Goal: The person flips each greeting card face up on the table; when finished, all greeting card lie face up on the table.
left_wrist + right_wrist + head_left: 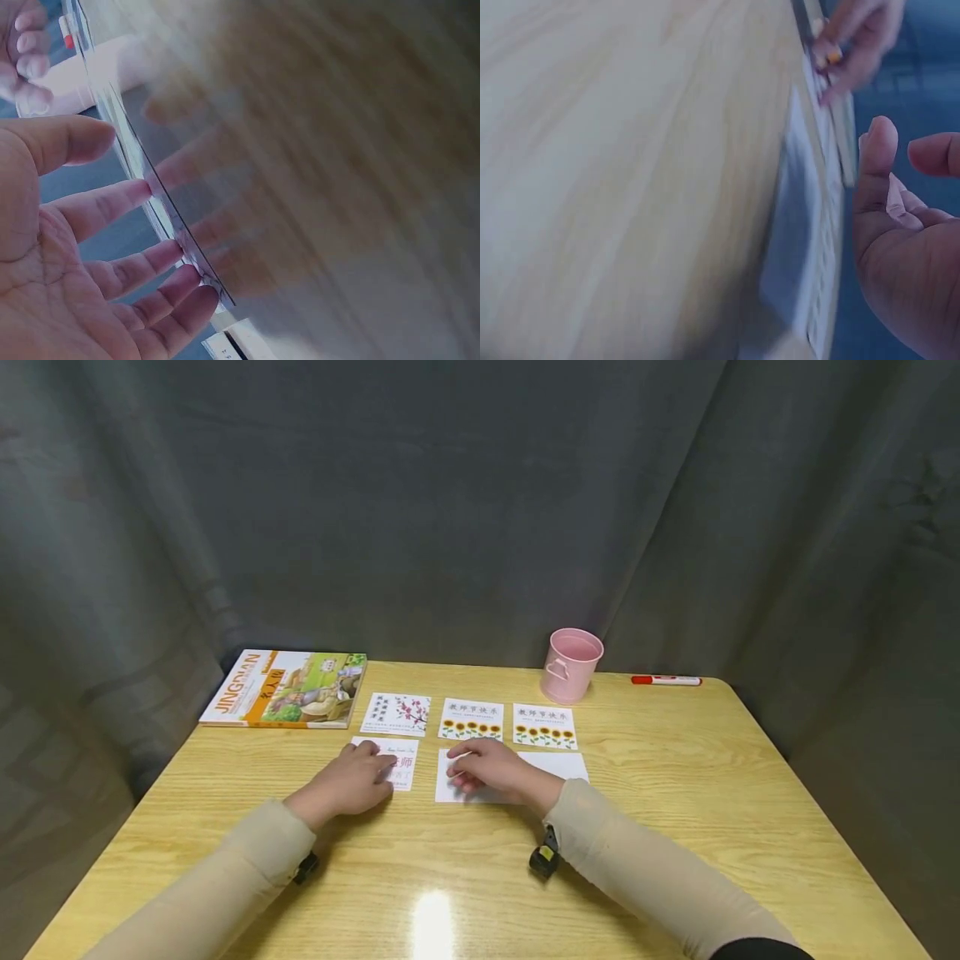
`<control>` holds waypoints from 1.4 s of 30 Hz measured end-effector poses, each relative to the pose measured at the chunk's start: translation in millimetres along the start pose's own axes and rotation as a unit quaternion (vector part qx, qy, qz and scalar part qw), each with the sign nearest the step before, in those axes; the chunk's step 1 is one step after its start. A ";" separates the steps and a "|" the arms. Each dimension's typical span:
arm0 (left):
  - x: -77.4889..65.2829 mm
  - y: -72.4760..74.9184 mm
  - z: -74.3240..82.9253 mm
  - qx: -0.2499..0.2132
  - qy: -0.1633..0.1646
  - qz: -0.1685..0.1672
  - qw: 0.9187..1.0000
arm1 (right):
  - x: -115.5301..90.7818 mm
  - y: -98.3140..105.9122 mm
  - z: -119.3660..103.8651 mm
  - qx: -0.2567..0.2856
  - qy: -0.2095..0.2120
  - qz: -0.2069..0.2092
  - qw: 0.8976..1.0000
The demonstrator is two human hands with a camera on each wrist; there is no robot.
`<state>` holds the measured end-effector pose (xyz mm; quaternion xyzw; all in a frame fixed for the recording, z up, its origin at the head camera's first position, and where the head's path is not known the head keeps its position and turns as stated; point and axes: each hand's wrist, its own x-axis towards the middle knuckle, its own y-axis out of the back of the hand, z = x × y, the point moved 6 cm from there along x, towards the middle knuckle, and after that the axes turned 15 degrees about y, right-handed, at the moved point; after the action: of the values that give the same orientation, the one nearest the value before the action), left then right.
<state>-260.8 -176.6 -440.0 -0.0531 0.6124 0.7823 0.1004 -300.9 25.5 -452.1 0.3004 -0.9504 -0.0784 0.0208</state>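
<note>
My left hand (351, 780) rests its fingertips on a white card with red characters (405, 763), partly covering it. The left wrist view shows those fingers (112, 206) nearly straight along the card's edge. My right hand (489, 767) is over a plain white paper (561, 766) and hides its middle. In the right wrist view the thumb and fingers (877, 150) are loosely bent, apart from the paper, with nothing between them. Behind the hands lie a card with pink blossoms (409, 714) and two sunflower cards, one in the middle (471, 710) and one on the right (545, 717).
A stack of books (300, 693) lies at the table's back left. At the back stands a pink bucket (567, 677), with a red and white marker (667, 680) to its right. Dark curtains (450, 510) hang round the wooden table (697, 793).
</note>
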 end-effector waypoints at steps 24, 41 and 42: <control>6.3 -16.3 109.9 0.072 -0.143 -0.098 0.982 | -48.2 62.7 -1.5 0.070 -0.050 0.059 0.994; 4.9 -29.5 105.4 -0.016 -0.108 -0.115 0.987 | -31.9 54.9 17.4 0.160 -0.061 0.158 0.973; 4.5 -30.0 106.0 -0.023 -0.116 -0.113 0.986 | -32.1 53.6 20.5 0.154 -0.062 0.158 0.973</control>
<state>-254.3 -66.6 -443.4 -0.0332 0.5682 0.7809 0.2575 -306.8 90.0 -463.4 0.1405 -0.9859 0.0543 -0.0728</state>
